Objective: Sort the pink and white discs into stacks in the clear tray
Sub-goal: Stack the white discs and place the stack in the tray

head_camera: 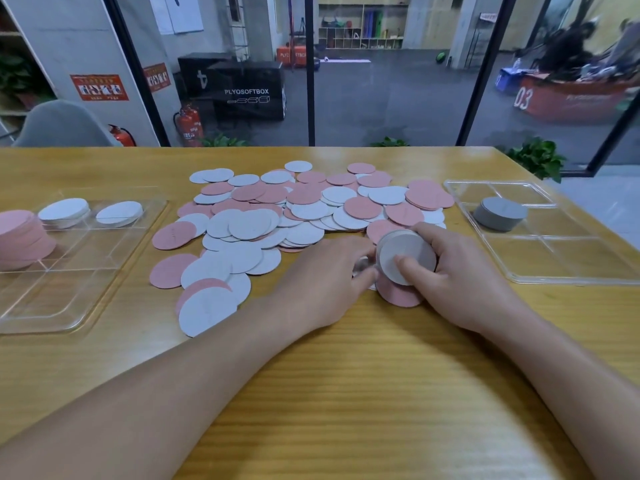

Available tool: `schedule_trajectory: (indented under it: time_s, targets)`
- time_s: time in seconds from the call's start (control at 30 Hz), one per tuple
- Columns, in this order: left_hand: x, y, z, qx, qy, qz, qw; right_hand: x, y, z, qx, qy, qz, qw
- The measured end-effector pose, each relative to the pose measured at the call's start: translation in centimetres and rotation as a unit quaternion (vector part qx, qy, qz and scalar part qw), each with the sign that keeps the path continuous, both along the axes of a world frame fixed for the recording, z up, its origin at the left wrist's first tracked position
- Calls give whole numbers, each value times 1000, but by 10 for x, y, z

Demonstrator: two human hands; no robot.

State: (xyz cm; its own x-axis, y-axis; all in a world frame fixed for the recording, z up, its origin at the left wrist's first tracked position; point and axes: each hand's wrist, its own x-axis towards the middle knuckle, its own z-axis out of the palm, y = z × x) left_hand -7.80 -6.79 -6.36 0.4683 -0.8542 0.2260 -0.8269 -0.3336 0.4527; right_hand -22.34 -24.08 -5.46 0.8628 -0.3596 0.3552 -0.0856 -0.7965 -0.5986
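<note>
Fingers of right hand (460,271) grip white disc stack (406,256); left hand (325,282) fingers touch its edge.

A single wide-angle camera sits at the person's head, looking forward and down along both forearms onto the yellow wooden worktop (346,393). It is near enough that the arms fill the lower frame, while the upper part reaches through black-framed glass panels (381,81) into a room beyond.
</note>
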Motion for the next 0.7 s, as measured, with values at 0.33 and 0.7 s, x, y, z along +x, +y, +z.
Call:
schedule_trajectory:
  time_s: [0.33, 0.7]
  targets:
    - [-3, 0, 2, 26, 39, 45, 998, 3, -3, -1, 19, 7, -22, 1000]
    - [8, -6, 11, 54, 170, 79, 981, 2, 3, 2, 30, 17, -14, 999]
